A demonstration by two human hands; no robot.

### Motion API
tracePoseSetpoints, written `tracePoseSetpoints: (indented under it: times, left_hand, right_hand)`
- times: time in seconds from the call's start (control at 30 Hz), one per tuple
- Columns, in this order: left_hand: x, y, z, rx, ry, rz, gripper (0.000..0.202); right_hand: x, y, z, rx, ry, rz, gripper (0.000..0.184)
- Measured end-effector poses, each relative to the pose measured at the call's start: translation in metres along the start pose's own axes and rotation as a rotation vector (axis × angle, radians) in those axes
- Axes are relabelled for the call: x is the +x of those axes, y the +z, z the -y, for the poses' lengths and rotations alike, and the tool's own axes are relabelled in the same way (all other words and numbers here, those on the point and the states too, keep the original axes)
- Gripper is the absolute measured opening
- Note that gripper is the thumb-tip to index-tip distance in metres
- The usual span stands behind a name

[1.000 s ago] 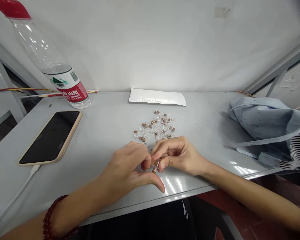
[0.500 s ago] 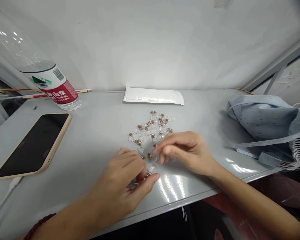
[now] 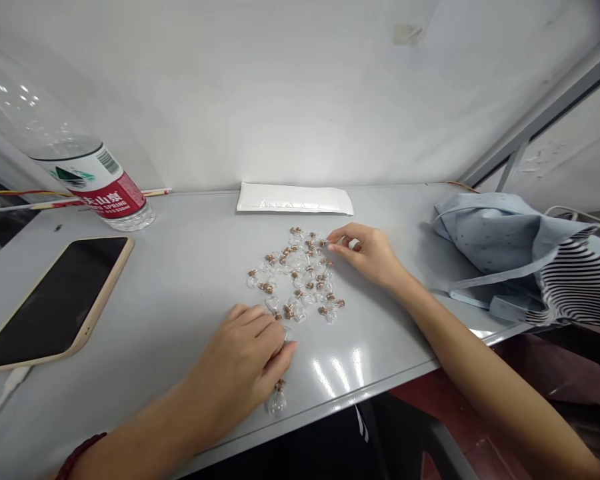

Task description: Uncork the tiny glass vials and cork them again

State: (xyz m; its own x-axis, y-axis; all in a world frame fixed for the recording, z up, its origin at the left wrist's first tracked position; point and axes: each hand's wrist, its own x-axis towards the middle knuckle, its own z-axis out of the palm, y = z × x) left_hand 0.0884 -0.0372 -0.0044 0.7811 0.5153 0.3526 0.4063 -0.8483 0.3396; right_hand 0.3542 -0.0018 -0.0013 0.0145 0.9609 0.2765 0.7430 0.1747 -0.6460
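A loose heap of tiny clear glass vials with cork stoppers (image 3: 293, 273) lies on the grey table (image 3: 180, 287). My right hand (image 3: 365, 253) rests at the heap's far right side, its index fingertip touching the vials there. My left hand (image 3: 240, 360) lies palm down at the heap's near left side, fingers loosely curled, its fingertips beside a vial (image 3: 285, 333). A single corked vial (image 3: 277, 400) lies apart from the heap near the table's front edge, just past my left hand.
A black phone in a tan case (image 3: 55, 303) with a white cable lies at the left. Behind it stands a water bottle with a red label (image 3: 97, 180). A white padded envelope (image 3: 295, 199) lies at the back, and a blue cloth bag with striped fabric (image 3: 520, 257) at the right.
My hands have come apart from their close pinch. The right hand moved to the heap's far side and the left drew back toward the front. A vial now lies alone near the front edge.
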Motion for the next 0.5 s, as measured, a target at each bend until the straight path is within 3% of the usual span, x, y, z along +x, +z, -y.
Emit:
tracePoseSetpoints:
  times: [0.13, 0.23, 0.33, 0.4, 0.5]
  left_hand:
    - [-0.001, -0.007, -0.001, -0.069, -0.039, -0.060, 0.029]
    - [-0.004, -0.016, -0.006, -0.215, 0.115, -0.130, 0.015]
    - [-0.007, -0.019, -0.011, -0.208, 0.337, -0.010, 0.015]
    - [-0.008, -0.016, -0.011, -0.149, 0.358, 0.095, 0.010]
    - [-0.008, -0.011, -0.007, -0.112, 0.313, 0.117, 0.013]
  right_hand:
    - [-0.002, 0.004, 0.003, -0.021, -0.022, 0.046, 0.014]
    - [-0.002, 0.007, 0.003, -0.046, -0.034, 0.073, 0.016]
    - [-0.001, 0.011, 0.000, -0.079, -0.060, 0.095, 0.018]
    - [0.000, 0.013, -0.001, -0.088, -0.088, 0.099, 0.019]
    - [0.001, 0.014, 0.000, -0.097, -0.107, 0.103, 0.018]
